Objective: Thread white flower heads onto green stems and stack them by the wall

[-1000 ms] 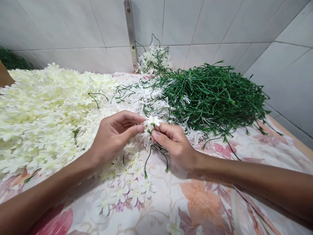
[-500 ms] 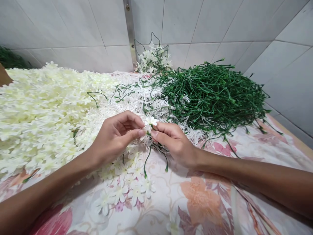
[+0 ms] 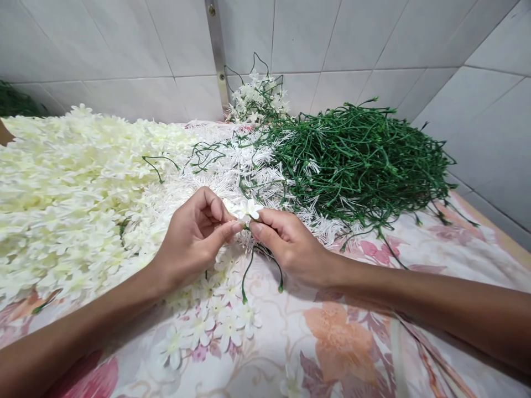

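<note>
Pinching with the right hand (image 3: 290,243), thumb against bent forefinger, at the base of a white blossom (image 3: 249,209). Meeting it from the opposite side with the left hand (image 3: 193,237), thumb and forefinger drawn in beside more white petals (image 3: 229,207); hard to tell, with fingertips so near, whether gripped there or merely touched. Placed in the narrow gap between both sets of fingertips, nearer to the right hand than to the left. Opening upward, petals spread above the pinch; apparently running its long axis down from there, though largely covered by the right fingers. Hanging below the right hand, a pair of green stems (image 3: 244,299), curving apart toward the surface (image 3: 271,354) with knobbed ends lowest.

Scattered on the near side of the left hand, loose blossoms (image 3: 228,327). Heaped just beyond both hands, bristly white strands (image 3: 219,174). Spread out past the left hand, a broad bank of pale petals (image 3: 83,188). Mounded beyond the right hand and farther right, apart from the fingers, a tangle of dark green stems (image 3: 365,160). Standing farthest beyond both hands, close to the tiled wall (image 3: 298,38), a blossom cluster (image 3: 257,98).
</note>
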A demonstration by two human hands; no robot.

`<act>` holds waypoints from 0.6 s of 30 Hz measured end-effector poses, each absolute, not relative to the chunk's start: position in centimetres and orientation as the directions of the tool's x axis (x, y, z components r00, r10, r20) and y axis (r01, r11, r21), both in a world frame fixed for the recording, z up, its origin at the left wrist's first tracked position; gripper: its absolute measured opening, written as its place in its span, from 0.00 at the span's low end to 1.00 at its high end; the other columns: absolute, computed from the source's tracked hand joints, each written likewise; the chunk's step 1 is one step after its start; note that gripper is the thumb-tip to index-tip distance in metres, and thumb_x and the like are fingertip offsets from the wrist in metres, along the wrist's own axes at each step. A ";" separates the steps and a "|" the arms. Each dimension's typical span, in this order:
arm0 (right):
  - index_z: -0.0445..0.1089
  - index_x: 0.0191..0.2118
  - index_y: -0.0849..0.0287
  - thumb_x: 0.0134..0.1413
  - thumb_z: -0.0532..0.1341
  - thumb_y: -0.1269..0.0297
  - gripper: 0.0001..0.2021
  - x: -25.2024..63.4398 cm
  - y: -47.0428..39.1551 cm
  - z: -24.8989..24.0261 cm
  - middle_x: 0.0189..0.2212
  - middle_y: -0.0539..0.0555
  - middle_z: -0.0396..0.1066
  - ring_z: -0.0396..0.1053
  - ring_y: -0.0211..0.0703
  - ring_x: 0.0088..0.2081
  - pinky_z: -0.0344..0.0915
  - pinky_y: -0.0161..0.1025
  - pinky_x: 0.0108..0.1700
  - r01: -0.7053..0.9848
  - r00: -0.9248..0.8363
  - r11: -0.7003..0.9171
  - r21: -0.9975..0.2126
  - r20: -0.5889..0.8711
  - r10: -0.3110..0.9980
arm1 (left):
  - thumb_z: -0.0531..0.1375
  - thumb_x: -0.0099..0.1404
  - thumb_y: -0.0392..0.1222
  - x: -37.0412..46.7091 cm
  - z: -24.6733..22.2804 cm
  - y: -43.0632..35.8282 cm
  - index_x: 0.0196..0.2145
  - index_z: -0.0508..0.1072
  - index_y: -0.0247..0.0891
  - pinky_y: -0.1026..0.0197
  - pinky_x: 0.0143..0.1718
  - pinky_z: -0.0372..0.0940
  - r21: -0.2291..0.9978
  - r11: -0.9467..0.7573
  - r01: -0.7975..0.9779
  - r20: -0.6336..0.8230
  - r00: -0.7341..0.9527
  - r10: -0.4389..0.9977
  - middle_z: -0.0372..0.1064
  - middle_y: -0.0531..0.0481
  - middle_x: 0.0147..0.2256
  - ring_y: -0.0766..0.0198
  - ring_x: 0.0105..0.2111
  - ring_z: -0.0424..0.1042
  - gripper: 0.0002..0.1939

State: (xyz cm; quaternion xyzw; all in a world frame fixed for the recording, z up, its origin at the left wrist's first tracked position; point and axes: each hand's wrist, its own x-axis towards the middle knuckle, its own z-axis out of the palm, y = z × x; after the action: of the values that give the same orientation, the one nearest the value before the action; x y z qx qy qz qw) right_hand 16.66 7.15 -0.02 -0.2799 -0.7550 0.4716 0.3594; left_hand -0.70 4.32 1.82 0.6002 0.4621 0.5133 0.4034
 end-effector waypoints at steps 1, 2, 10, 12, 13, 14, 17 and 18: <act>0.53 0.24 0.56 0.63 0.52 0.67 0.14 16.6 7.1 0.0 0.21 0.44 0.50 0.49 0.34 0.24 0.48 0.35 0.27 0.093 -0.584 0.406 -0.909 0.281 0.762 | 0.65 0.54 0.31 -0.7 1.7 4.3 0.27 0.59 0.40 0.73 0.22 0.64 0.960 -0.248 0.133 0.245 0.039 0.969 0.64 0.59 0.23 0.74 0.22 0.64 0.16; 0.52 0.24 0.56 0.63 0.52 0.67 0.14 16.6 7.1 0.0 0.21 0.44 0.50 0.49 0.34 0.24 0.48 0.35 0.27 0.100 -0.582 0.412 -0.905 0.282 0.762 | 0.65 0.54 0.30 -0.6 1.7 4.3 0.27 0.59 0.40 0.73 0.22 0.63 0.960 -0.250 0.127 0.249 0.030 0.968 0.63 0.59 0.23 0.74 0.22 0.64 0.16; 0.54 0.25 0.57 0.63 0.51 0.69 0.13 16.5 6.9 0.1 0.22 0.44 0.52 0.51 0.34 0.25 0.49 0.36 0.28 0.130 -0.579 0.450 -0.883 0.301 0.758 | 0.64 0.54 0.30 -0.2 1.7 4.1 0.26 0.57 0.39 0.74 0.20 0.62 0.957 -0.251 0.147 0.254 0.003 0.967 0.62 0.60 0.22 0.75 0.20 0.62 0.16; 0.54 0.26 0.57 0.64 0.51 0.67 0.13 16.5 6.9 0.0 0.22 0.44 0.52 0.51 0.35 0.25 0.49 0.36 0.28 0.112 -0.567 0.421 -0.900 0.290 0.771 | 0.64 0.54 0.30 -0.3 1.9 4.2 0.26 0.59 0.39 0.73 0.21 0.64 0.954 -0.262 0.148 0.264 0.005 0.964 0.64 0.59 0.22 0.75 0.20 0.64 0.15; 0.55 0.26 0.57 0.65 0.51 0.66 0.13 16.5 6.9 -0.1 0.23 0.45 0.52 0.51 0.35 0.25 0.49 0.36 0.28 0.096 -0.560 0.397 -0.913 0.281 0.780 | 0.65 0.55 0.31 -0.3 2.1 4.4 0.26 0.60 0.39 0.73 0.22 0.65 0.952 -0.265 0.153 0.266 0.013 0.964 0.65 0.59 0.22 0.74 0.20 0.66 0.14; 0.55 0.27 0.57 0.65 0.51 0.65 0.13 16.5 6.9 -0.2 0.23 0.45 0.53 0.51 0.35 0.26 0.49 0.36 0.28 0.076 -0.555 0.369 -0.926 0.269 0.788 | 0.65 0.55 0.32 -0.4 2.2 4.5 0.27 0.62 0.39 0.72 0.23 0.67 0.952 -0.265 0.156 0.264 0.027 0.964 0.67 0.58 0.23 0.73 0.21 0.69 0.13; 0.58 0.30 0.57 0.67 0.50 0.62 0.12 16.4 7.0 -0.6 0.25 0.45 0.55 0.52 0.35 0.26 0.50 0.36 0.28 0.009 -0.549 0.309 -0.951 0.253 0.796 | 0.65 0.57 0.33 -0.7 2.6 4.9 0.33 0.67 0.38 0.70 0.28 0.71 0.961 -0.237 0.143 0.227 0.082 0.970 0.72 0.55 0.24 0.69 0.25 0.75 0.09; 0.58 0.31 0.57 0.67 0.50 0.61 0.12 16.4 7.0 -0.7 0.25 0.46 0.55 0.52 0.35 0.27 0.50 0.36 0.28 -0.009 -0.546 0.303 -0.953 0.258 0.797 | 0.65 0.58 0.34 -0.8 2.6 5.0 0.36 0.68 0.38 0.70 0.29 0.72 0.965 -0.226 0.132 0.215 0.094 0.972 0.74 0.55 0.25 0.68 0.26 0.76 0.09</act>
State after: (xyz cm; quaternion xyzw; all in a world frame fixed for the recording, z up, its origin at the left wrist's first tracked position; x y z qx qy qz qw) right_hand 16.42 7.03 -0.67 -0.2781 -0.7084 0.5209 0.3868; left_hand -0.77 4.99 2.63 0.6063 0.4554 0.4956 0.4237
